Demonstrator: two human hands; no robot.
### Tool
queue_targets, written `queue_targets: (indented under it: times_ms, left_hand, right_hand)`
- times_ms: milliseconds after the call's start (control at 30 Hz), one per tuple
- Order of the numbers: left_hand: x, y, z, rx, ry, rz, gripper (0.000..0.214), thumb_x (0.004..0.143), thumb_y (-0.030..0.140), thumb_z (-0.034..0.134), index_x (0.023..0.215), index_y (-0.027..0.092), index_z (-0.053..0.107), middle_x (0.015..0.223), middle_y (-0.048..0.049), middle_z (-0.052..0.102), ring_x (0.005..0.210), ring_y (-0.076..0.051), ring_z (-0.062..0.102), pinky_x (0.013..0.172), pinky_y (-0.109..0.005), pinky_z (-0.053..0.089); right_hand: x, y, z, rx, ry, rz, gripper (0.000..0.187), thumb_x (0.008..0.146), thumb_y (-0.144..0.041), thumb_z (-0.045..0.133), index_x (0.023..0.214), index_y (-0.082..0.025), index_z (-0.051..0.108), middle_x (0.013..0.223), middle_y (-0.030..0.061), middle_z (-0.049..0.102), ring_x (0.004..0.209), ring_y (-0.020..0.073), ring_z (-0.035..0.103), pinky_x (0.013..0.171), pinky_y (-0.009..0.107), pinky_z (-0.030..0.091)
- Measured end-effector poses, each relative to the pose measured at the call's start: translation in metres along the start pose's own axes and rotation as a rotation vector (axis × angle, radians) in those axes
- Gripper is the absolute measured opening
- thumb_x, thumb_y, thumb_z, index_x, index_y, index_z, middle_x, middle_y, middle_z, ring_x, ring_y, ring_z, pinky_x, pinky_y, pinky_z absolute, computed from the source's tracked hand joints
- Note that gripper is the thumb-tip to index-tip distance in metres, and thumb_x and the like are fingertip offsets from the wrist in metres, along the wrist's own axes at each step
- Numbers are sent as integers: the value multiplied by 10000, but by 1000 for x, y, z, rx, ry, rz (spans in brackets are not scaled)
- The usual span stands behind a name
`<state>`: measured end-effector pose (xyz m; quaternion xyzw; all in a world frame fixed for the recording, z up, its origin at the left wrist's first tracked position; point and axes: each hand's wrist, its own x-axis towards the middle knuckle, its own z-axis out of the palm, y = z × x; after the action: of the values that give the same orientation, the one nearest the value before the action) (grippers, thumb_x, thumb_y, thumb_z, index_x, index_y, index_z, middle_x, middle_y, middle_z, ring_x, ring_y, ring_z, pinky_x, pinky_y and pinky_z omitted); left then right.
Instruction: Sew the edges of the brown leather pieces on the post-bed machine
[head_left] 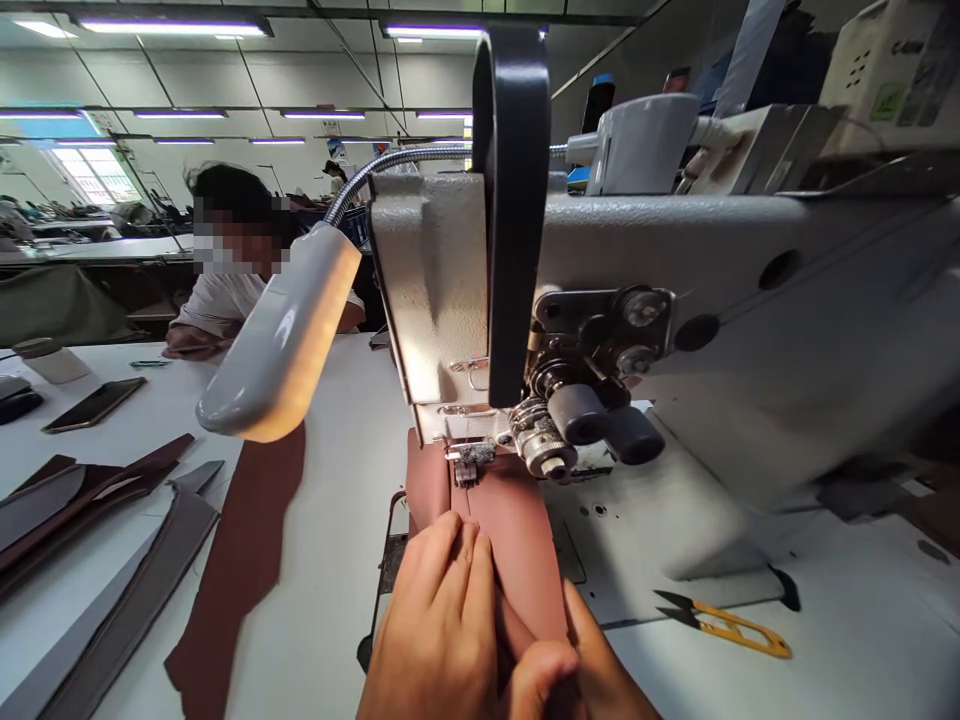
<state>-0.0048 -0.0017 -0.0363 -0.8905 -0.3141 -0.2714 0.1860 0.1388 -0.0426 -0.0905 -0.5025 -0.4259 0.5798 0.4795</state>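
A reddish-brown leather-like piece (pixel 517 530) lies beneath the presser foot (pixel 466 470) of a sewing machine (pixel 442 270), with a seam line running toward me. My left hand (pixel 439 620) presses on it just in front of the foot, fingers bent and close together at the seam. On the right edge of the piece, my right hand (pixel 600 660) grips the material from the side, with its fingers partly hidden underneath. Between the hands the material is folded. The needle tip is hidden by the foot and machine head.
A lit lamp (pixel 281 340) hangs left of the machine head. Yellow thread snips (pixel 731 627) lie at right. Cut brown (pixel 251 540) and grey pieces (pixel 142 600) cover the table's left side, near a phone (pixel 96 404). Another person (pixel 225 270) sits beyond.
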Motion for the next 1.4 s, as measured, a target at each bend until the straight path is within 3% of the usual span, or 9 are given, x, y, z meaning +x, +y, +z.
queue_targets:
  times_ms: [233, 400, 600, 733, 800, 933, 1267, 1333, 1400]
  left_hand:
    - [5, 1, -1, -37, 10, -2, 522, 808, 433, 520, 1051, -25, 585, 1007, -204, 635, 1024, -356, 537, 803, -440, 521]
    - [7, 2, -1, -33, 6, -10, 516, 796, 403, 539, 1069, -34, 578, 1029, -211, 625, 1063, -371, 508, 815, -450, 519]
    - [7, -1, -2, -29, -22, 4, 494, 784, 361, 536, 1088, -26, 572, 1089, -202, 610, 1074, -366, 496, 826, -449, 513]
    - [8, -3, -2, -30, -23, 0, 456, 780, 305, 528, 1098, -20, 570, 1115, -197, 601, 1092, -353, 484, 846, -437, 505]
    - [8, -3, -1, -31, -18, -20, 443, 777, 283, 532, 1100, -17, 571, 1116, -195, 601, 1108, -348, 471, 853, -429, 501]
    - [9, -3, 0, -62, -17, -41, 415, 778, 254, 533, 1090, -16, 576, 1105, -190, 603, 1112, -336, 462, 874, -409, 482]
    - [8, -8, 3, -58, -18, -23, 434, 797, 231, 503, 1156, -12, 514, 1179, -210, 569, 1137, -370, 442, 833, -509, 430]
    - [5, -11, 5, -87, -6, -22, 434, 795, 200, 515, 1171, -15, 500, 1180, -203, 565, 1149, -354, 434, 855, -488, 442]
    - [2, -15, 7, -134, 26, -39, 372, 801, 142, 521, 1152, 20, 520, 1134, -172, 588, 1140, -312, 449, 876, -443, 451]
  right_hand:
    - [-2, -11, -2, -82, 55, 143, 621, 631, -670, 616, 1009, -178, 616, 902, 86, 658, 892, 231, 600, 774, 283, 504]
    - [-6, -36, 12, 86, 52, 107, 783, 596, -727, 600, 1094, -124, 577, 1068, 133, 626, 1025, 248, 566, 930, 328, 433]
    - [-1, -38, 17, 215, 38, 55, 690, 609, -654, 653, 1077, -149, 599, 1096, 117, 608, 1093, 239, 519, 1001, 341, 364]
    - [1, -46, 20, 279, -93, 72, 695, 600, -688, 631, 1064, -170, 618, 736, 47, 592, 655, 138, 538, 674, 249, 483]
    - [0, -50, 21, 305, -113, 147, 759, 568, -703, 644, 1122, -186, 593, 625, -7, 507, 485, 63, 385, 478, 175, 370]
    - [-1, -51, 20, 363, -130, 193, 844, 567, -687, 662, 1215, -165, 518, 593, -40, 451, 440, 14, 263, 423, 154, 185]
    - [14, -40, 13, 417, -311, 34, 376, 823, -358, 573, 1173, -229, 526, 838, 3, 472, 437, -30, 273, 370, 118, 179]
    - [21, -31, 7, 182, -190, -117, 272, 834, -244, 525, 1102, -213, 558, 789, 1, 503, 468, 3, 381, 391, 118, 276]
    - [31, -23, 1, -211, 77, -488, 251, 819, -136, 515, 1052, -206, 576, 797, 12, 543, 581, 54, 510, 503, 157, 417]
